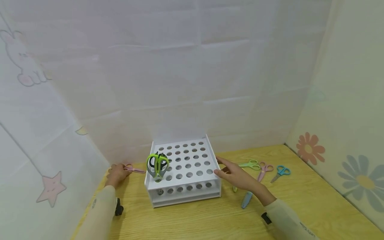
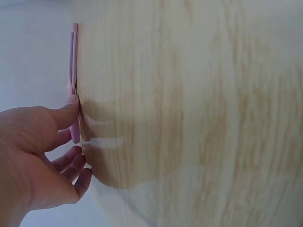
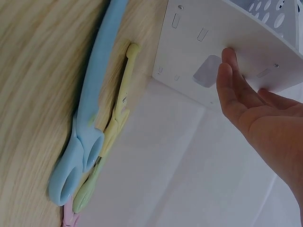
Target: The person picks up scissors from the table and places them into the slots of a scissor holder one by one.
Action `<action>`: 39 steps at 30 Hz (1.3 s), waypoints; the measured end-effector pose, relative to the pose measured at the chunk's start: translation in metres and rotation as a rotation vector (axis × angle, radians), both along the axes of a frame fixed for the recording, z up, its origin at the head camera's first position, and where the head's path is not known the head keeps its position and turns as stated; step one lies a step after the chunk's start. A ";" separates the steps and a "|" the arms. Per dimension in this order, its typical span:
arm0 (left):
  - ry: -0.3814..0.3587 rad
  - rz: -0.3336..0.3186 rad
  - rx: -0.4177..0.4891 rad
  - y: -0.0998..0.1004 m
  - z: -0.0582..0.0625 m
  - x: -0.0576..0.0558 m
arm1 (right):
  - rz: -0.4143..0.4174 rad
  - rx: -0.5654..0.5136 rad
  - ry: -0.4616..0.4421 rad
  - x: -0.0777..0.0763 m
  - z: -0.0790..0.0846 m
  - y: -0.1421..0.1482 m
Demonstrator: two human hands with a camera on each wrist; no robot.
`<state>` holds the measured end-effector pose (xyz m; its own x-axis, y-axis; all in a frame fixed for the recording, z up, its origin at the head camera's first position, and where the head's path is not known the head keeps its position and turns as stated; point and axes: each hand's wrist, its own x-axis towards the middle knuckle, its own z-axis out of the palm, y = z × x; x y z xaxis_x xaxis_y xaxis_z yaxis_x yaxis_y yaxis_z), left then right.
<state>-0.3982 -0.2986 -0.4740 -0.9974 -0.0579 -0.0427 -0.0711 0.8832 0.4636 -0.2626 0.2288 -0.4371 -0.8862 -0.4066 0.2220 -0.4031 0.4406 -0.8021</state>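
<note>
At the left of the table, my left hand (image 1: 118, 174) pinches a pair of pink scissors (image 1: 135, 170) by the handle end. The left wrist view shows the thumb on the near side of the pink scissors (image 2: 73, 59), which stand edge-on to that camera. My right hand (image 1: 238, 175) touches the right side of a white rack (image 1: 186, 196) with rows of round holes. Its fingers lie against the rack's side panel (image 3: 189, 52) in the right wrist view, fairly straight. Green-and-grey scissors (image 1: 157, 166) stand upright in a hole at the rack's left, with black-handled scissors behind them.
Right of the rack lie green scissors (image 1: 253, 164), pink scissors (image 1: 263, 169) and blue scissors (image 1: 282, 171). Nearer are light blue scissors (image 3: 90, 118) and yellow scissors (image 3: 118, 106), partly hidden by my right arm in the head view. Pale patterned sheets (image 1: 180, 83) surround the wooden table (image 1: 186, 221).
</note>
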 end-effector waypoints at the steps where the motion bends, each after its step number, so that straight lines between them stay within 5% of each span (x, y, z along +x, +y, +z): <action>1: 0.002 -0.002 0.006 -0.001 0.000 0.001 | 0.003 0.001 0.003 0.000 0.000 -0.001; 15: 0.053 -0.042 -0.005 -0.026 -0.010 0.015 | 0.029 -0.031 -0.020 0.001 -0.004 -0.009; 21: 0.178 -0.134 0.042 -0.037 -0.016 0.013 | 0.030 -0.029 -0.012 0.002 -0.003 -0.008; 24: 0.219 -0.125 0.144 -0.042 -0.017 0.011 | 0.024 -0.024 -0.007 0.003 -0.002 -0.006; 32: 0.166 0.034 0.640 -0.035 0.005 0.019 | 0.011 -0.013 -0.005 0.002 0.001 0.000; 39: 0.208 0.081 0.796 -0.019 0.017 0.022 | -0.006 -0.002 0.001 0.001 0.000 0.001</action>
